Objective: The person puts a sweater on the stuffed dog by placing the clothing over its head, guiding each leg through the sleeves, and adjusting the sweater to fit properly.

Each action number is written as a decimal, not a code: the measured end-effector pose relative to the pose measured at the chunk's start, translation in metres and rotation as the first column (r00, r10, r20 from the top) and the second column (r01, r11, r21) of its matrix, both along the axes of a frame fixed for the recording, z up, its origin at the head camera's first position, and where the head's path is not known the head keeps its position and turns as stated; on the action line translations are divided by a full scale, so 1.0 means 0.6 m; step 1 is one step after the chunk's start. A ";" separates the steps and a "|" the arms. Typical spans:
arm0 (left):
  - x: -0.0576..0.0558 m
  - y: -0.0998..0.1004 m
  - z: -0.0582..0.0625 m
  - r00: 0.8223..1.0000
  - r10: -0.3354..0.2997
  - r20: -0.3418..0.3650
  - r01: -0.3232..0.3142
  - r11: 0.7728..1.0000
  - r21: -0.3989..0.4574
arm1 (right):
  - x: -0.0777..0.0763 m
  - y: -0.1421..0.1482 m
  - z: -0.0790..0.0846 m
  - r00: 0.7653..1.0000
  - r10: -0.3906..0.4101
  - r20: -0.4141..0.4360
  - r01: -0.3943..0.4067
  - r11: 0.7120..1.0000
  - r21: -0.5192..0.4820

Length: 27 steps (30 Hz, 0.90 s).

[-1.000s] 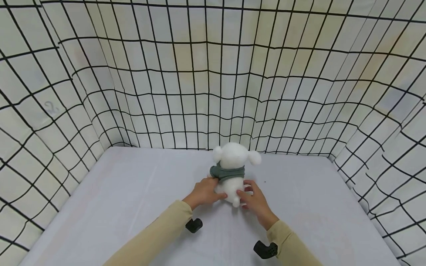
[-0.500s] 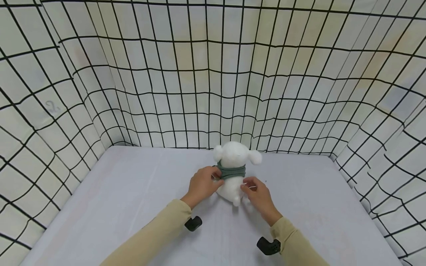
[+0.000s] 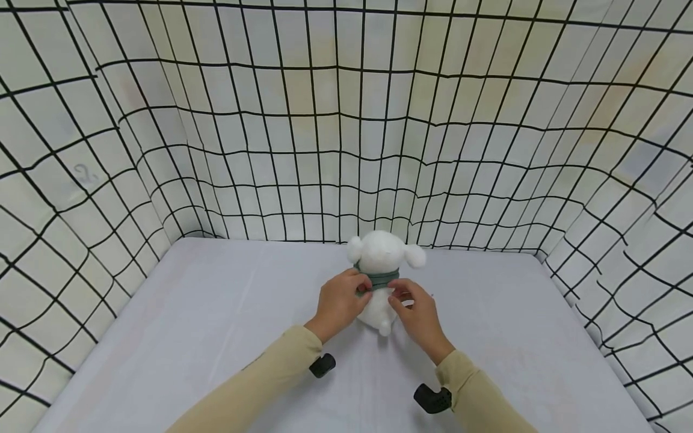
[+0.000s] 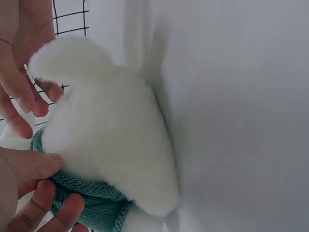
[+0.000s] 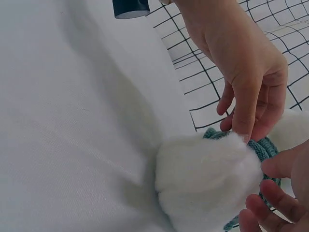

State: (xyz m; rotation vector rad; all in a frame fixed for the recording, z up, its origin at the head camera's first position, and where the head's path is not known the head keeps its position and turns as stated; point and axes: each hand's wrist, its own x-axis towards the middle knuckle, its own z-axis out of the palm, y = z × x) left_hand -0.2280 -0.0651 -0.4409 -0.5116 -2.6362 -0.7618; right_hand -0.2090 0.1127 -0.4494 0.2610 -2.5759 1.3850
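Observation:
A white plush toy (image 3: 380, 252) with round drooping ears sits with its back to me, its small tail low down. Round its body is a green knitted sweater (image 3: 383, 279), bunched at the hem. My left hand (image 3: 340, 302) pinches that hem at the left; in the left wrist view, thumb and fingers of the left hand (image 4: 29, 188) hold the knit (image 4: 94, 205). On the other side is my right hand (image 3: 419, 316), its thumb and fingers apart. In the right wrist view the right hand (image 5: 285, 193) has its thumb right at the sweater's edge. The toy's front is hidden.
The toy stands near the back of a white-covered table (image 3: 243, 313). Black netting (image 3: 335, 150) over pale walls encloses the back and both sides. Black camera mounts (image 3: 433, 399) stick out from both sleeves.
My left hand has risen from the toy's lower side to the sweater hem, then moved right along it. The right hand has moved up toward the hem. The sweater sits more bunched.

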 end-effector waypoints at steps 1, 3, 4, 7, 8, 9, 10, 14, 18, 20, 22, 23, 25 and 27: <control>0.001 0.000 0.001 1.000 -0.007 0.000 0.007 1.000 0.005 | 0.000 -0.001 0.000 1.000 0.014 -0.023 -0.014 1.000 0.008; 0.003 0.000 0.002 0.999 -0.038 0.000 0.038 0.999 0.029 | 0.000 -0.004 -0.002 0.996 0.046 -0.075 -0.044 0.999 0.029; 0.004 0.000 0.002 0.998 -0.057 -0.001 0.057 0.997 0.043 | 0.000 -0.005 -0.002 0.993 0.061 -0.102 -0.057 0.997 0.043; 0.008 0.000 0.004 0.993 -0.116 -0.016 0.117 0.991 0.072 | 0.001 -0.007 -0.005 0.979 0.096 -0.177 -0.083 0.993 0.079; 0.009 0.000 0.004 0.991 -0.134 -0.018 0.135 0.988 0.079 | 0.000 -0.008 -0.006 0.975 0.106 -0.196 -0.090 0.992 0.090; 0.010 0.000 0.005 0.989 -0.146 -0.018 0.147 0.986 0.079 | 0.000 -0.008 -0.007 0.970 0.113 -0.213 -0.093 0.990 0.103; 0.011 0.000 0.005 0.988 -0.156 -0.014 0.157 0.985 0.077 | -0.001 -0.008 -0.007 0.966 0.122 -0.226 -0.099 0.989 0.110; 0.012 -0.001 0.006 0.983 -0.185 0.004 0.184 0.981 0.067 | -0.004 -0.010 -0.009 0.953 0.158 -0.260 -0.114 0.978 0.174; 0.009 -0.005 0.006 0.964 -0.263 0.044 0.259 0.962 0.081 | -0.008 -0.009 -0.011 0.930 0.151 -0.336 -0.046 0.952 0.303; 0.007 -0.006 0.006 0.948 -0.312 0.060 0.305 0.947 0.101 | -0.012 -0.008 -0.012 0.908 0.141 -0.396 0.017 0.929 0.369; 0.006 -0.006 0.006 0.935 -0.346 0.071 0.338 0.935 0.112 | -0.016 -0.005 -0.014 0.882 0.138 -0.451 0.064 0.912 0.406; 0.006 -0.006 0.006 0.932 -0.357 0.068 0.348 0.931 0.113 | -0.018 -0.003 -0.015 0.871 0.141 -0.470 0.079 0.905 0.417; 0.007 -0.006 0.006 0.927 -0.367 0.073 0.358 0.926 0.116 | -0.021 0.000 -0.014 0.854 0.153 -0.497 0.091 0.897 0.433; 0.008 -0.007 0.006 0.928 -0.364 0.082 0.355 0.929 0.107 | -0.023 0.003 -0.013 0.847 0.167 -0.505 0.087 0.893 0.441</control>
